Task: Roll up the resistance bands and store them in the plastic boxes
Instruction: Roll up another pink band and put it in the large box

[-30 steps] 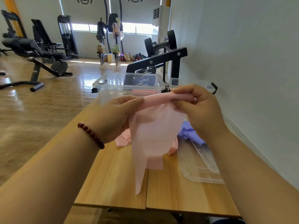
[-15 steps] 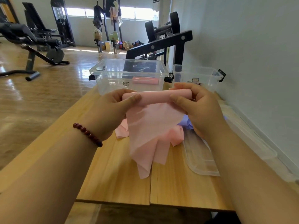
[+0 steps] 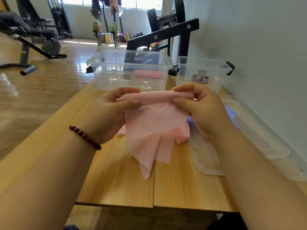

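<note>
Pink rubber band (image 3: 156,123), half rolled, pinched by my left hand (image 3: 108,113) and right hand (image 3: 204,108). Upper middle, big clear plastic box (image 3: 106,80) holds one pink roll (image 3: 147,74).

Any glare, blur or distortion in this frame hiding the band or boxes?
Head view: windows blown out; glare on the glossy wooden floor; wide-angle stretch enlarges the forearms; the thin pink resistance band held by left hand and right hand is sharp; the large clear plastic box is readable.

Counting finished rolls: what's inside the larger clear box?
One rolled pink band lies inside the larger clear box, toward its right end. The left hand and held band cover its lower front edge.
</note>
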Demonstrator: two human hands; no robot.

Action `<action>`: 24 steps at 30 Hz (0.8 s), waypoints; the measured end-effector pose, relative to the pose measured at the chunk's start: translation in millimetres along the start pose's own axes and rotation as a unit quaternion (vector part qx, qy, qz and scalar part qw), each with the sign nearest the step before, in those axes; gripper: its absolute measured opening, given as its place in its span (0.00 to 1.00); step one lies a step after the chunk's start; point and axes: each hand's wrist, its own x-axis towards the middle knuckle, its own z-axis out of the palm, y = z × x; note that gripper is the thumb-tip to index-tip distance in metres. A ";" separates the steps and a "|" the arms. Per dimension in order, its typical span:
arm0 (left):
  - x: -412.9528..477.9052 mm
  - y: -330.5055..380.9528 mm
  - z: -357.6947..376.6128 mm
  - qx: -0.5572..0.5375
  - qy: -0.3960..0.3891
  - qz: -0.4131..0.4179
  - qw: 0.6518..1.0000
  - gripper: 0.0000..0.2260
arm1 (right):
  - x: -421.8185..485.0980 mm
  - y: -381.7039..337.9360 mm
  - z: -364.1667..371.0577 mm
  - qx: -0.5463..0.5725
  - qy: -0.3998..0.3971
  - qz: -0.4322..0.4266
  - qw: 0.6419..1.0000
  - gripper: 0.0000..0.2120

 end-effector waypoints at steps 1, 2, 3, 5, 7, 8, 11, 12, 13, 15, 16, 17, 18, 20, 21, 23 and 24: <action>-0.5 -0.7 -0.1 -0.012 -0.004 -0.003 1.000 0.13 | -0.1 1.3 -1.0 0.002 0.001 0.004 1.000 0.16; -1.1 -1.5 0.5 -0.020 -0.002 -0.002 1.000 0.14 | -0.5 2.5 -1.8 0.005 0.000 0.009 1.000 0.15; -1.1 -2.5 1.2 -0.021 0.005 0.001 1.000 0.13 | -0.7 3.5 -2.0 0.012 -0.003 0.015 1.000 0.14; -0.2 -4.7 2.1 -0.008 0.023 0.009 1.000 0.08 | -2.4 4.0 -0.9 0.026 -0.003 0.028 0.999 0.09; 0.4 -6.0 2.8 0.009 0.038 0.015 0.999 0.05 | -3.5 4.3 0.1 0.029 0.012 0.026 0.999 0.06; 0.2 -6.9 3.0 0.014 0.040 0.016 0.999 0.05 | -3.7 5.1 -0.1 0.028 0.017 0.022 0.999 0.07; -1.7 -9.1 3.1 0.011 0.040 0.018 0.999 0.07 | -5.6 7.4 -1.4 0.029 0.005 0.023 0.999 0.12; -2.7 -9.3 3.1 0.007 0.039 0.017 0.999 0.08 | -6.4 8.1 -1.6 0.027 0.001 0.028 0.999 0.12; -3.7 -9.1 3.2 0.002 0.039 0.017 0.999 0.09 | -7.3 8.2 -2.0 0.024 -0.001 0.031 0.999 0.11; -5.0 -7.7 2.5 -0.007 0.040 0.013 0.999 0.10 | -8.9 7.3 -3.1 0.016 -0.003 0.025 1.000 0.11; -5.6 -6.7 2.0 -0.011 0.037 0.009 0.999 0.11 | -9.5 6.7 -3.5 0.015 -0.001 0.017 1.000 0.11; -6.5 -5.6 1.6 -0.012 0.032 0.006 0.999 0.12 | -10.1 6.1 -4.0 0.013 0.002 0.009 1.000 0.11; -7.8 -4.5 1.6 -0.011 0.022 0.001 1.000 0.12 | -11.0 5.6 -4.2 0.009 0.004 -0.001 1.000 0.11; -9.9 -3.3 2.4 -0.009 -0.001 -0.009 1.000 0.13 | -12.5 4.6 -4.8 0.000 0.006 -0.021 1.000 0.11; -11.2 -3.5 2.9 -0.009 -0.011 -0.014 1.000 0.13 | -13.2 4.5 -5.3 0.001 0.006 -0.027 1.000 0.12; -11.9 -4.5 3.2 -0.002 -0.017 -0.019 1.000 0.13 | -13.3 5.8 -7.3 0.016 0.003 -0.028 0.999 0.15; -11.7 -4.9 2.7 0.003 -0.015 -0.019 1.000 0.12 | -13.8 6.1 -7.8 0.025 -0.002 -0.027 0.999 0.16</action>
